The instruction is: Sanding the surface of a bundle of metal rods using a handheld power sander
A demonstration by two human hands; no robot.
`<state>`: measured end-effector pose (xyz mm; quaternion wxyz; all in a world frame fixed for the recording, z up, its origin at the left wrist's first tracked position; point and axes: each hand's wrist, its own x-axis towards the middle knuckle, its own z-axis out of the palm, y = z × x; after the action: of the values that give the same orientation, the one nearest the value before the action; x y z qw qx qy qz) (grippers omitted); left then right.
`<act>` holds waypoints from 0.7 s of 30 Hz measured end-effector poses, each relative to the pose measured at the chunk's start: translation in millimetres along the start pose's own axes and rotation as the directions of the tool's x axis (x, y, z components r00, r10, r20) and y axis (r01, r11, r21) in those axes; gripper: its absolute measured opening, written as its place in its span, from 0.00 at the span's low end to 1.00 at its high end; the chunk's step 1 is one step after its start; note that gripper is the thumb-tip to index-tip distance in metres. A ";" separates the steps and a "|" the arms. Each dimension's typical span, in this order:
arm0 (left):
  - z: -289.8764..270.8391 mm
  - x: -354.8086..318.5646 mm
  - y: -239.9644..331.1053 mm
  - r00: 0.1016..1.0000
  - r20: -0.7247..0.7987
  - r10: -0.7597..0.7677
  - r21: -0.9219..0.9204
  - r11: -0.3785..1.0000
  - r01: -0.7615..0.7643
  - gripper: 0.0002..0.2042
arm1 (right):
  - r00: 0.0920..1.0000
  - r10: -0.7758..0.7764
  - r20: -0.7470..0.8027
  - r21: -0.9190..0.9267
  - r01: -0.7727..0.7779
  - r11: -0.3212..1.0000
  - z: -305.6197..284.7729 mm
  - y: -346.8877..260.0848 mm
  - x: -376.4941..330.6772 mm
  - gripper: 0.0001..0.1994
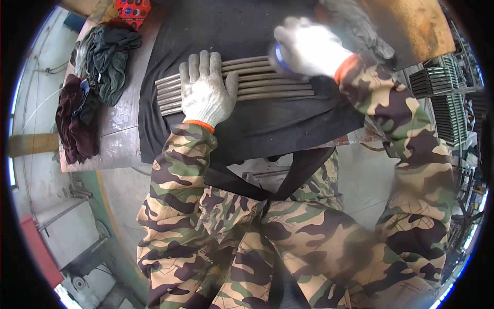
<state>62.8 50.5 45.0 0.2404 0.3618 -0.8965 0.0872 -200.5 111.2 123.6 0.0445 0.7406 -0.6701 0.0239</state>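
Note:
Several thin grey metal rods [275, 88] lie side by side on a black cloth [247, 134] spread over the table. My left hand [206, 92], in a white knit glove with an orange cuff, rests flat across the rods toward their left end, fingers stretched and thumb apart. Over their right part, my right hand [311, 49] is curled in a similar glove, slightly blurred. Its fingers close round a roundish thing with a blue rim [280, 57]; most of that is covered by the hand, so its kind does not show.
Crumpled dark rags [108, 62] lie at the table's left, near a red patterned box [134, 11]. A grey plastic bag [360, 26] and a rust-stained board [417, 26] are at the back right. Beyond the right edge stand stacks of metal rods [447, 113].

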 end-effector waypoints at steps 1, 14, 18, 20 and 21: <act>-3.4 -2.5 -3.1 0.996 -0.082 0.031 0.012 0.999 -0.030 0.25 | 0.996 -0.090 -0.021 -0.030 0.089 0.996 -13.4 -15.9 -8.5 0.11; -3.2 6.2 7.6 0.990 0.137 0.022 -0.057 0.998 -0.014 0.27 | 0.991 -0.125 -0.047 -0.016 0.124 0.992 -13.6 0.8 -7.8 0.13; -7.0 -0.7 11.2 0.989 0.147 0.015 -0.046 0.999 -0.008 0.29 | 0.990 -0.131 -0.051 -0.027 0.129 0.991 -8.2 -5.7 -4.8 0.13; -12.7 4.4 15.6 0.988 0.154 0.008 -0.065 0.998 0.002 0.28 | 0.991 -0.132 0.018 -0.030 0.133 0.991 -21.4 -19.4 -15.4 0.13; -14.0 5.6 14.7 0.987 0.164 0.008 -0.067 0.998 0.003 0.28 | 0.987 -0.160 0.014 -0.009 0.160 0.987 -24.3 -24.6 -17.7 0.14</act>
<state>54.3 62.4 60.2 0.1778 0.3584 -0.9161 0.0275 -177.2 133.5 145.3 0.0454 0.7919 -0.6088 0.0120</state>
